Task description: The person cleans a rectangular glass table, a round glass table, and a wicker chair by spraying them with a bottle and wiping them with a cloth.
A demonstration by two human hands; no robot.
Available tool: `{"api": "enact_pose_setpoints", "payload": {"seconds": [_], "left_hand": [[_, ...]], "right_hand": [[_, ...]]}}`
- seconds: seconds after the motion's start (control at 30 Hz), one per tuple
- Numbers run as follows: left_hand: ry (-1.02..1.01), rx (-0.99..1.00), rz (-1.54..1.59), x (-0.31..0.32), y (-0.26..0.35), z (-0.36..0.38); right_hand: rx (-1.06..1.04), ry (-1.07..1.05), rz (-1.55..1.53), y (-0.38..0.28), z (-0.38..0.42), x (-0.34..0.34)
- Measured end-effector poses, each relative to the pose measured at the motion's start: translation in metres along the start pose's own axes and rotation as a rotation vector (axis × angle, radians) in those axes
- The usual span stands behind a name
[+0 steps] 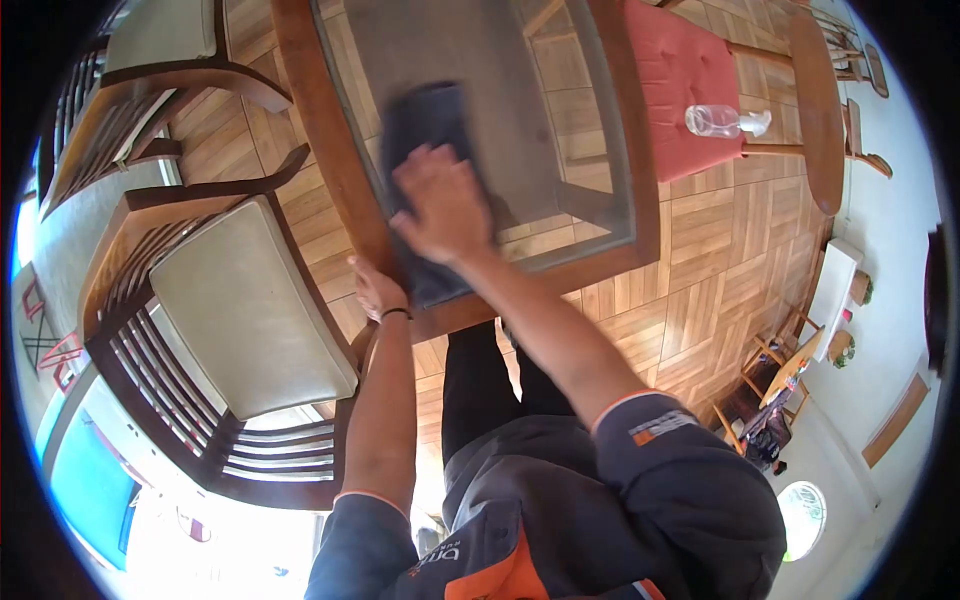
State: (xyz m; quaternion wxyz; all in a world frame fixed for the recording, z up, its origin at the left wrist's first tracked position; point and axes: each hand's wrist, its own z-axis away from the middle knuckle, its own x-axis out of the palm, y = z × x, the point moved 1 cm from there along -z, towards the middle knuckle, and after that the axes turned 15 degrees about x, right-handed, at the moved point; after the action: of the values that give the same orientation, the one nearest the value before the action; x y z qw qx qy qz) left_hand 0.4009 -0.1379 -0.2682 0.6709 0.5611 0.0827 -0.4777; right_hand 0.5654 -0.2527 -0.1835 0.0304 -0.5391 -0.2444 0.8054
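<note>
A dark cloth (430,115) lies spread on the glass top of a wood-framed table (640,140), near its left side. My right hand (443,205) rests flat on the cloth with its fingers extended, slightly blurred. At the table's near left corner, my left hand (378,290) holds the wooden edge, its fingers curled over the rim. A black band circles my left wrist. On the red chair seat to the right lies a clear spray bottle (712,121) with a white nozzle.
A wooden armchair with a pale cushion (255,305) stands close on the left, and another chair (160,32) is beyond it. The red chair (675,90) stands by the table's right side. Farther right are a small table (793,370) and potted plants.
</note>
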Motion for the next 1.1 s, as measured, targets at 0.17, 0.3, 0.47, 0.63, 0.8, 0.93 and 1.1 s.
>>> {"api": "enact_pose_setpoints", "payload": {"seconds": [0.17, 0.3, 0.47, 0.63, 0.8, 0.93, 1.1], "left_hand": [[-0.087, -0.256, 0.535, -0.042, -0.011, 0.013], [-0.005, -0.023, 0.205, -0.019, -0.077, 0.047], [0.130, 0.074, -0.322, -0.016, -0.022, 0.064], [0.139, 0.118, -0.437, -0.022, -0.019, 0.065], [0.076, 0.121, -0.405, -0.025, -0.015, 0.068], [0.037, 0.153, -0.316, -0.022, -0.035, 0.056], [-0.104, 0.067, 0.147, -0.022, -0.072, 0.036]], "right_hand": [[-0.218, 0.035, -0.122, -0.015, 0.065, 0.062], [0.107, -0.011, 0.063, 0.088, 0.086, -0.013], [0.314, 0.351, 0.253, 0.280, 0.097, -0.067], [0.366, 0.428, 0.093, 0.325, 0.096, -0.059], [0.429, 0.438, 0.235, 0.234, 0.129, -0.018], [0.242, 0.218, 0.090, 0.113, 0.166, 0.036], [-0.048, 0.062, -0.070, -0.005, 0.188, 0.110]]}}
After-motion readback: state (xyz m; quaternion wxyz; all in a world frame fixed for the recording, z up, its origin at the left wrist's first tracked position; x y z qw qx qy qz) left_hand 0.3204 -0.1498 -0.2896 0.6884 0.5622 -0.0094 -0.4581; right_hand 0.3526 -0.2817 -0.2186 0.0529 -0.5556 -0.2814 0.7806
